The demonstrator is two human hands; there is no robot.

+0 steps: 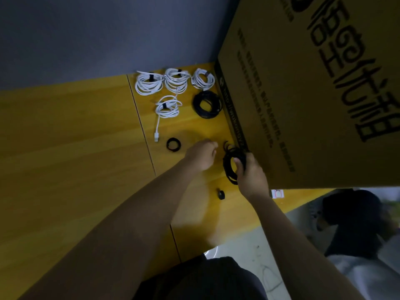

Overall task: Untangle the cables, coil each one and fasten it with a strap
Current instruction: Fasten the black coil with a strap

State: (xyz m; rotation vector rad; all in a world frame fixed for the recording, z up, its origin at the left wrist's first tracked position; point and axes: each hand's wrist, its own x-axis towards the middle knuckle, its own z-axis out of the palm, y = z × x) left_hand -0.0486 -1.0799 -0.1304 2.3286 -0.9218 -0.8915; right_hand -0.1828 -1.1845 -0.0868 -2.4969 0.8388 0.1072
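A person's right hand (251, 174) grips a coiled black cable (232, 164) beside a large cardboard box (313, 83) at the right edge of the yellow worktop (75, 148). The left hand (202, 154) hovers with fingers curled; whether it holds anything cannot be told. Four strapped white cables (164, 87) and another black coil (206, 103) lie near the far edge. A roll of strap (173, 144) sits just beside the left hand.

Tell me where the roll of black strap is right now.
In the head view the roll of black strap lies flat on the yellow table, just left of the left hand and right beside the white USB plug.
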